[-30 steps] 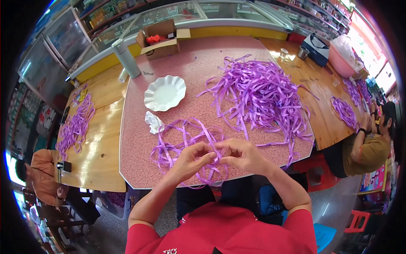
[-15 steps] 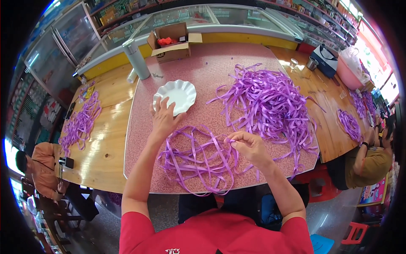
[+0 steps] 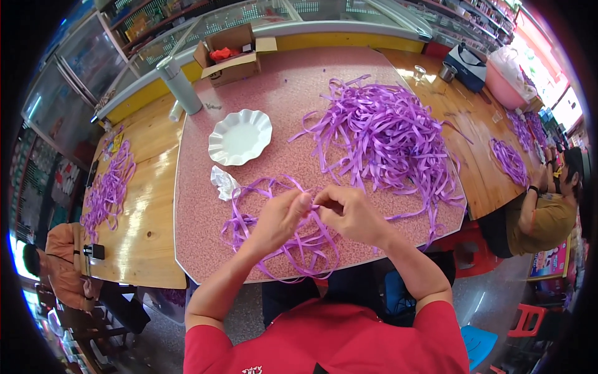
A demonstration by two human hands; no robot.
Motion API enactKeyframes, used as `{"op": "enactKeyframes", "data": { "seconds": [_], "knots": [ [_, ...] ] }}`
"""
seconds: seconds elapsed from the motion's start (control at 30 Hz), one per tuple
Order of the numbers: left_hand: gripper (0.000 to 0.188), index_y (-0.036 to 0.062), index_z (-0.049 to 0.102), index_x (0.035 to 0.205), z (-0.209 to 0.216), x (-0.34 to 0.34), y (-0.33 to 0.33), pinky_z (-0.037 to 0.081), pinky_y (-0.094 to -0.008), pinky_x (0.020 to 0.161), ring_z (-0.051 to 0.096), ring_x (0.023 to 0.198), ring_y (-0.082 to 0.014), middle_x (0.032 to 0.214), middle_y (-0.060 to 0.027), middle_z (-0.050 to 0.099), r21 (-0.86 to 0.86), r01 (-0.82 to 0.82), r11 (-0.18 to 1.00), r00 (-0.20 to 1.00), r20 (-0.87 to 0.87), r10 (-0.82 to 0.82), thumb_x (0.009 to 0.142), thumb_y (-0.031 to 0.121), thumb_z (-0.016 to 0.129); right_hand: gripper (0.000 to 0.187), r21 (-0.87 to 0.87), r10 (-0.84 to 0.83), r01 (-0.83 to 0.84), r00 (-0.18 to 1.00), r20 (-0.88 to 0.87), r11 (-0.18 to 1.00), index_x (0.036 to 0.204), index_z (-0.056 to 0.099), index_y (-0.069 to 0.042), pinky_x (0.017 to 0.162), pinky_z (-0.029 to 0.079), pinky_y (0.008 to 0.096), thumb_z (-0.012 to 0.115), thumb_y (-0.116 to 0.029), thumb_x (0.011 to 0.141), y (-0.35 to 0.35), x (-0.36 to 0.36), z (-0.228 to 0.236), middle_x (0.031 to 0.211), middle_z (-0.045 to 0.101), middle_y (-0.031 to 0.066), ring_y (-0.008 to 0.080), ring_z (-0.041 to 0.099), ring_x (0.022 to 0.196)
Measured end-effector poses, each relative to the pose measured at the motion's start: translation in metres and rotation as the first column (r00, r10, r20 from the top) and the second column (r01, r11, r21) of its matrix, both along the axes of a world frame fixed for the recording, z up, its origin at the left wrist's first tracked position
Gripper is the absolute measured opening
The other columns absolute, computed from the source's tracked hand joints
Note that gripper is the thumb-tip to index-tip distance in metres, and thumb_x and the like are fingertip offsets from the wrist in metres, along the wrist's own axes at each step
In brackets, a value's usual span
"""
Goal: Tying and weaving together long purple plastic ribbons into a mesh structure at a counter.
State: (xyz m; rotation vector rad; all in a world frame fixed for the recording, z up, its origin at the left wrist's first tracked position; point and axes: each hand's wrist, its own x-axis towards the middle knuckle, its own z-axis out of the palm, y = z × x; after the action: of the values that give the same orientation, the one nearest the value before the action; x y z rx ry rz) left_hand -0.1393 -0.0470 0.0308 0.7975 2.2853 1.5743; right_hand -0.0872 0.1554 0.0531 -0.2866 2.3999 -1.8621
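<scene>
purple ribbon sits between left grip and right grip, both pinched closed on it; flat, slightly shiny loops tangle beneath on the near, speckled pink surface.

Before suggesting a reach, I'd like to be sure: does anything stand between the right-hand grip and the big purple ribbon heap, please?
Nothing visible does: the purple ribbon heap lies just beyond the right-hand grip, and the white dish and crumpled white wad sit left of that path.
</scene>
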Motion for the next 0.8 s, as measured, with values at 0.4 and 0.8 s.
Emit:
{"op": "enactKeyframes", "data": {
  "seconds": [0.4,0.8],
  "knots": [
    [0.039,0.0016,0.061,0.101,-0.012,0.022,0.004,0.043,-0.0252,0.069,0.052,0.078,-0.0077,0.079,0.0007,0.056,0.189,0.068,0.98,0.963,0.245,-0.114,0.107,0.036,0.046,0.013,0.19,-0.058,0.165,0.88,-0.472,0.968,0.097,0.07,0.0,0.062,0.049,0.0317,0.07,-0.004,0.084,0.0,0.02,0.006,0.081,0.062,0.0095,0.0196,0.063,0.07],
    [0.027,-0.001,0.065,0.103,-0.011,0.033,0.013,0.05,-0.0292,0.085,0.064,0.09,-0.0124,0.092,-0.0055,0.068,0.442,-0.078,0.893,0.923,0.37,-0.102,0.105,0.024,0.053,0.016,0.215,-0.114,0.251,0.858,-0.501,0.944,0.101,0.073,-0.004,0.057,0.045,0.0288,0.071,-0.003,0.086,0.0,0.026,0.011,0.08,0.061,0.0056,0.0128,0.057,0.067]
  ]
}}
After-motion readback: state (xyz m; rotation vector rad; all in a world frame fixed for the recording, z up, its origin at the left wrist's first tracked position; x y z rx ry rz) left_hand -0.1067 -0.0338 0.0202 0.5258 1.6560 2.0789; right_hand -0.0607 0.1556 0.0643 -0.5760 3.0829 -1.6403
